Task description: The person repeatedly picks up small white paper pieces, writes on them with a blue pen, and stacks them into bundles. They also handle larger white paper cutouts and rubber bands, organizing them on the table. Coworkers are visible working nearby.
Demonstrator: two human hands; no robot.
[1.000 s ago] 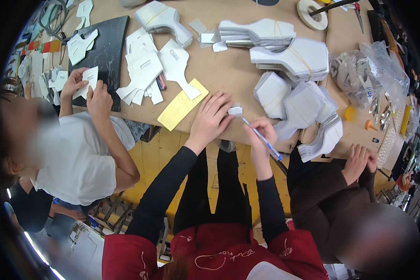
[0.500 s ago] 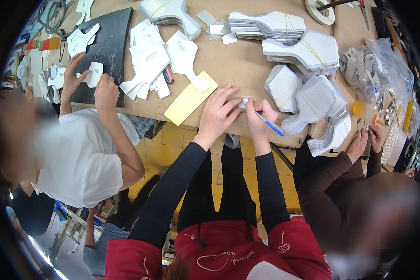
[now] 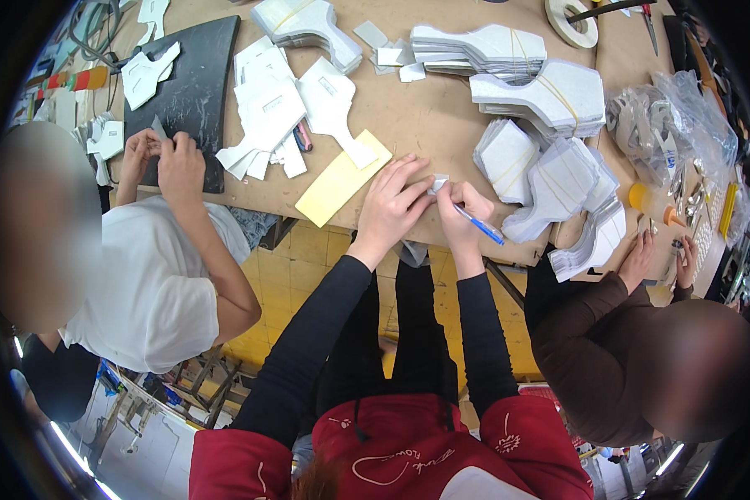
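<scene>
Right hand [image 3: 465,212] grips a blue pen [image 3: 483,229] at a small white piece [image 3: 439,181]

The right hand is closed around the pen, whose blue end points down and right; its writing tip is hidden by the fingers. The small white piece lies on the brown table [image 3: 417,108] between the two hands, near the front edge, and is partly covered. The left hand [image 3: 392,200] rests on its left with fingers stretched, thumb and forefinger at the piece; whether they pinch it or only press, I cannot tell. Any marking there is too small to make out.

A yellow strip [image 3: 329,196] lies just left of the left hand, overlapped by the narrow end of a white cut-out [image 3: 329,92]. A pinkish object [image 3: 306,137] beside the cut-outs is partly buried, its kind unclear. Banded white stacks [image 3: 550,96] crowd the table right of the right hand. At the far edge, a dark rod [image 3: 612,9] crosses a tape roll [image 3: 587,33]. Creased clear plastic [image 3: 692,125] obscures its contents. A co-worker's hands [image 3: 183,171] at left partly hide a pale piece [image 3: 157,127].
</scene>
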